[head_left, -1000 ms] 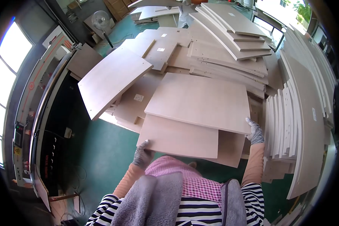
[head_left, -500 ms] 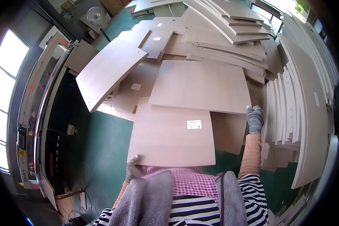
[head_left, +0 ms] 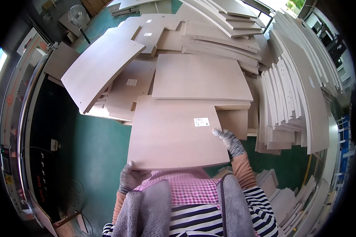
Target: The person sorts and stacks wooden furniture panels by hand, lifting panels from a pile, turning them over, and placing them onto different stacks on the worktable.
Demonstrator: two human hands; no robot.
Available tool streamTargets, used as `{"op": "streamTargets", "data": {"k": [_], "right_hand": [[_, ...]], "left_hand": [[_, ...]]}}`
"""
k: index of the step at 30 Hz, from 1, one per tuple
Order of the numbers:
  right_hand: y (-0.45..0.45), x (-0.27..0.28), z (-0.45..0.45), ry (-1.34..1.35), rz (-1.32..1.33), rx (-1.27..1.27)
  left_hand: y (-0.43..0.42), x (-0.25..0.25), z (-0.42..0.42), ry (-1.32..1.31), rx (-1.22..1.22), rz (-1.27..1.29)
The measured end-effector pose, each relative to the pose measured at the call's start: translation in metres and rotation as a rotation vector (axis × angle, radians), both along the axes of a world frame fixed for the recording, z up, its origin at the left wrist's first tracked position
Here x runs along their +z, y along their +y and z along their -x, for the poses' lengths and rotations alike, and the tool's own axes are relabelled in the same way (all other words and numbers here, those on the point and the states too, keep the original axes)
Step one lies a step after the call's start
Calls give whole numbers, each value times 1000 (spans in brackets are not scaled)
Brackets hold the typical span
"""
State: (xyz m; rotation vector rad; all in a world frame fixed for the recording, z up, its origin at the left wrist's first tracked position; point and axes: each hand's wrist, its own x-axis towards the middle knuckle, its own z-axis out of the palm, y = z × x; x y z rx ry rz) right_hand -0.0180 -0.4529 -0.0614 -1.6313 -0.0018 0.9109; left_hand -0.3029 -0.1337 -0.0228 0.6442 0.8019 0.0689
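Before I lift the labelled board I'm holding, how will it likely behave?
The board should stay stiff, as its face looks flat between the left hand and right hand. It may catch when lifted, since the upper board seems to overlap its far edge.

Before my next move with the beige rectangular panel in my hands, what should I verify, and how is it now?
1. Left grey-gloved hand at the near-left corner of the flat beige rectangular panel: ok.
2. Right grey-gloved hand at its right edge: ok.
3. White printed paper label facing up: ok.
4. Far edge clear of the flat beige rectangular board beyond: not ok, seems overlapped.
5. Hold underneath: cannot tell, hidden.
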Motion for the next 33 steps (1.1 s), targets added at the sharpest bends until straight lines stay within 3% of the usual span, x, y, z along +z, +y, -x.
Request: {"op": "streamTargets", "data": {"k": [2, 3, 7, 9, 12, 15, 20, 24, 26, 30, 33], "right_hand": [[1, 12, 31, 54, -67, -60], [5, 18, 48, 67, -105, -105], [6, 13, 92, 112, -82, -169], [9, 6, 110, 13, -44, -202], [11, 6, 133, -19, -87, -279], [16, 30, 156, -26, -126, -364], [4, 11, 168, -190, -38, -337], [27, 59, 175, -379, -132, -370], [35, 66, 174, -459, -325, -383], [66, 97, 169, -572, -409, -286], [104, 120, 161, -578, -464, -190]], "left_hand": [[34, -4, 16, -96, -236, 131], [46, -13, 17, -43, -297, 42], [72, -2, -18, -22, -148, 217], [87, -19, -30, -58, -344, -146], [103, -25, -31, -117, -578, -189], [94, -24, -20, -143, -539, -144], [98, -24, -4, -264, -500, -214], [108, 5, 1, -376, -485, -248], [111, 23, 5, -488, -402, -323], [131, 31, 24, -499, -336, -386], [153, 35, 44, -464, -209, -578]]}}
